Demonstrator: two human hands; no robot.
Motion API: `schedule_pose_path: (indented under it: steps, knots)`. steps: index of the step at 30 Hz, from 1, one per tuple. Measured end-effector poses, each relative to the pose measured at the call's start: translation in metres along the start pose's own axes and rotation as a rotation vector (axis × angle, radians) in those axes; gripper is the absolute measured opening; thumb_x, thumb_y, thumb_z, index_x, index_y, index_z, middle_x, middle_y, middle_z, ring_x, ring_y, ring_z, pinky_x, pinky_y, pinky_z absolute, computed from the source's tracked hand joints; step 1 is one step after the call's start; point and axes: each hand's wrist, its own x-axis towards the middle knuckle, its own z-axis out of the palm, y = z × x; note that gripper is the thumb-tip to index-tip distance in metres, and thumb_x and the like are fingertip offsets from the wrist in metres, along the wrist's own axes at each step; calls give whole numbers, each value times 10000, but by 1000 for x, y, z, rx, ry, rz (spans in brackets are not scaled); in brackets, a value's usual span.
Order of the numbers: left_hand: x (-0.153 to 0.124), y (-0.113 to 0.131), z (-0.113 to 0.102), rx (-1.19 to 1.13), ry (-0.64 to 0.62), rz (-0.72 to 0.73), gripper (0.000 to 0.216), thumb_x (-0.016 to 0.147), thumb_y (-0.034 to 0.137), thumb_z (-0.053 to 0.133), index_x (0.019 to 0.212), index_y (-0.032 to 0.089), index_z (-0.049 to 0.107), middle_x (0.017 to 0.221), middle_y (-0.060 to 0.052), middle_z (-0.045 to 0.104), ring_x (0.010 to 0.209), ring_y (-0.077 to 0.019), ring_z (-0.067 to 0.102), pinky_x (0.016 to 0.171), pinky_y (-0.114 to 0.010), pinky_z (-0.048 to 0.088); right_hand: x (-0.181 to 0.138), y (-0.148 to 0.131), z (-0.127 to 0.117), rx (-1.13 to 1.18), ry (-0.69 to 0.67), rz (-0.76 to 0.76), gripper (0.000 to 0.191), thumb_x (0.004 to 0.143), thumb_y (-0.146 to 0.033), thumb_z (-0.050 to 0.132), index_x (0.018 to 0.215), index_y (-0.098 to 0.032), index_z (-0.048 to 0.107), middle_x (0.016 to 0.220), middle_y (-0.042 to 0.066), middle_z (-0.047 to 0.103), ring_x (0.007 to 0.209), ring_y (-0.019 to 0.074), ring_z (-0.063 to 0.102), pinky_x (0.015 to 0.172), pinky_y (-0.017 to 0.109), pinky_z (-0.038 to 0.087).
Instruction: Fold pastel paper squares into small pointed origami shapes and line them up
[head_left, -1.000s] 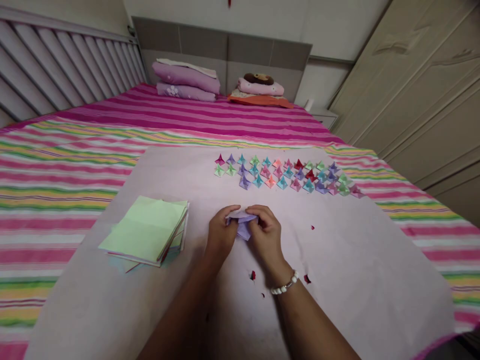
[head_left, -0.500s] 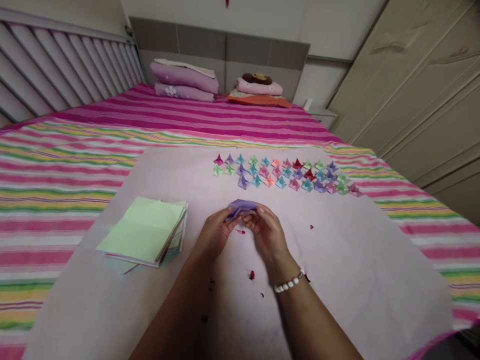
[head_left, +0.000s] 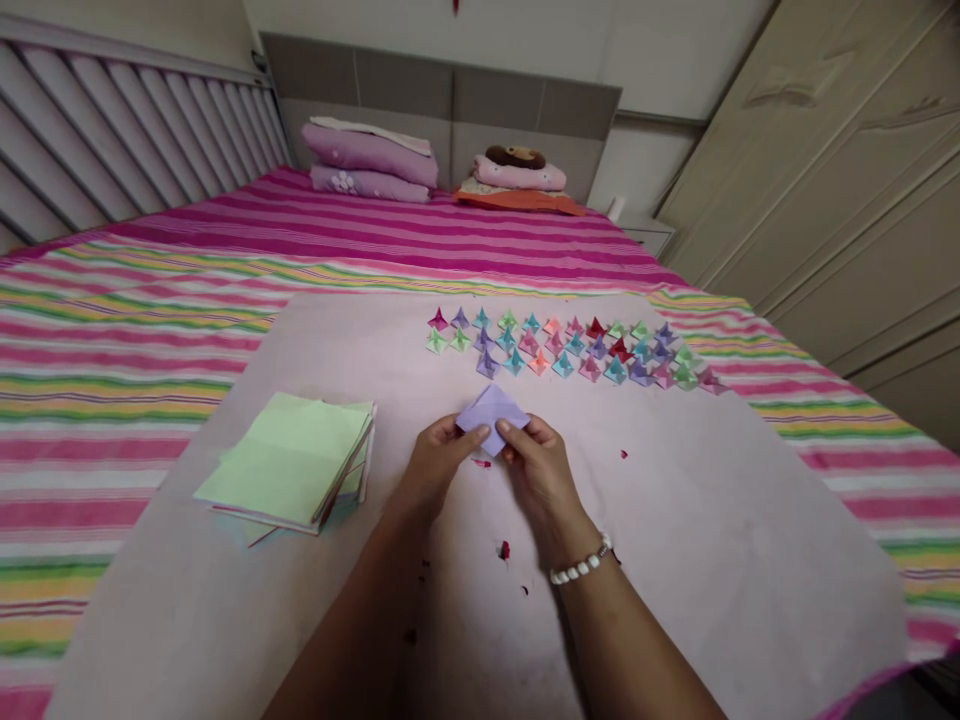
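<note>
A purple folded paper [head_left: 491,408] is held between both hands as a flat diamond, one corner pointing away from me. My left hand [head_left: 442,447] pinches its left side, thumb on top and fingers underneath. On the right side my right hand [head_left: 538,455] grips it the same way, the two thumbs close together near the middle. Beyond the hands, several small folded paper shapes [head_left: 562,364] in many colours stand in rows. To the left lies a stack of square paper [head_left: 289,455], light green on top.
A pale sheet [head_left: 675,580] covers the striped bedspread [head_left: 82,420]. Small dark red scraps [head_left: 505,550] lie scattered on it. Folded purple bedding [head_left: 367,165] and a pink pile [head_left: 519,175] rest by the headboard [head_left: 405,85]. A railing [head_left: 142,130] runs along the left.
The purple paper was partly opened and bent between my fingers; now it lies flattened into a diamond facing up. Both thumbs have moved onto its top face.
</note>
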Motion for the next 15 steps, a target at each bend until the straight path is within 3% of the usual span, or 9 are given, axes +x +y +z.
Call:
schedule_pose_path:
  steps: [3,7,12,15]
  knots:
    - [0,1,-1,55,49,23,228,667,358,753,670,142,678,556,23,607,586,-116,545,644,-251,424,-1,0,1,-4,-54,29,208,632,-291,787,658,-162,627,498,-59,519,453,72,402,459,210,307]
    - [2,-2,-3,82,79,35,292,712,418,708,627,146,646,537,30,558,536,-91,479,578,-231,376,-1,0,2,17,-71,37,203,647,-293,778,689,-163,629,471,-55,527,449,85,441,473,217,343]
    - [1,-2,1,-18,-61,5,280,709,369,720,828,119,679,662,-21,641,602,-113,538,635,-262,415,-2,-1,3,54,-102,41,196,675,-304,760,682,-169,618,457,-47,544,449,101,478,502,235,400]
    - [0,0,2,-24,-61,-8,298,663,288,750,890,106,683,696,-35,662,627,-124,560,652,-276,433,-3,-2,3,81,-107,47,184,695,-303,744,672,-169,620,480,-41,558,453,94,486,495,224,406]
